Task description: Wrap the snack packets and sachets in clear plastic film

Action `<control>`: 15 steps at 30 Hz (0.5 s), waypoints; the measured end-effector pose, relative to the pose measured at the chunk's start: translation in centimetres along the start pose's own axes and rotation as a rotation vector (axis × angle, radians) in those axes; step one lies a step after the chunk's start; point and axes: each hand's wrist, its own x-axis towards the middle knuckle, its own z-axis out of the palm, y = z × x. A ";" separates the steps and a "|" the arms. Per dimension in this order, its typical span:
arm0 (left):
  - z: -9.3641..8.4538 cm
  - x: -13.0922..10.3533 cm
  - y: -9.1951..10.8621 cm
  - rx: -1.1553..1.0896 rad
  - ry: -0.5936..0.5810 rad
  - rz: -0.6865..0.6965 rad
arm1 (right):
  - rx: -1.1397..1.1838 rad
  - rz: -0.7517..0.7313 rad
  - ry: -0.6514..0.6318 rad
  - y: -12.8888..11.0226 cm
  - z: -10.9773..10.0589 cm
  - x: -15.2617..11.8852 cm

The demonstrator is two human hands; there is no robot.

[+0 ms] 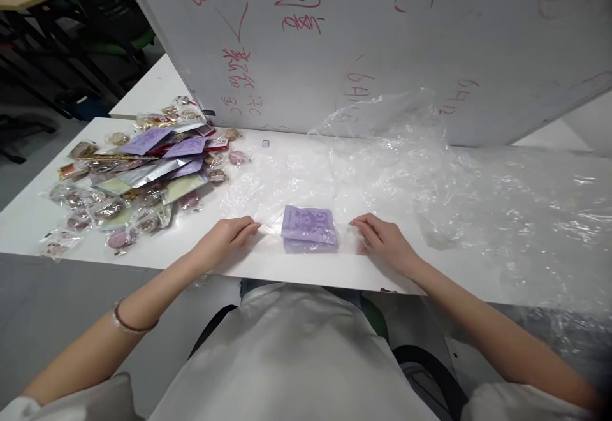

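Nearest the camera sit the person's white top and two bare forearms, the left one wearing a thin bracelet [128,325]. Both arms reach forward onto the near edge of the white counter [29,223].

The left hand [224,237] rests palm down on the counter, its fingers stretched rightward and lying flat on the edge of a clear plastic sheet [382,178]; its grip is loose and open, pressing rather than pinching. The right hand [382,237] mirrors it on the other side, fingers curled a little and pointing left, touching the same film (whether the fingertips actually pinch the plastic cannot be told from here).

Between the two hands, just beside each, lies a small stack of purple packets [310,227], flat on the counter close to its near edge, seemingly lying under or within the clear film. Neither hand touches the packets.

Farther back the plastic sheet spreads in crumpled folds across the middle and right of the counter, rising against a tilted whiteboard [382,32] marked with red writing.

To the far left, well apart from the hands, a loose pile of snack packets [138,175] covers the counter: purple, silver and pale green sachets mixed with small clear-wrapped sweets.
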 end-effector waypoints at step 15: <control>2.4 -1.4 -0.3 0.569 0.354 0.946 | -0.672 -0.691 0.232 1.4 -1.3 0.0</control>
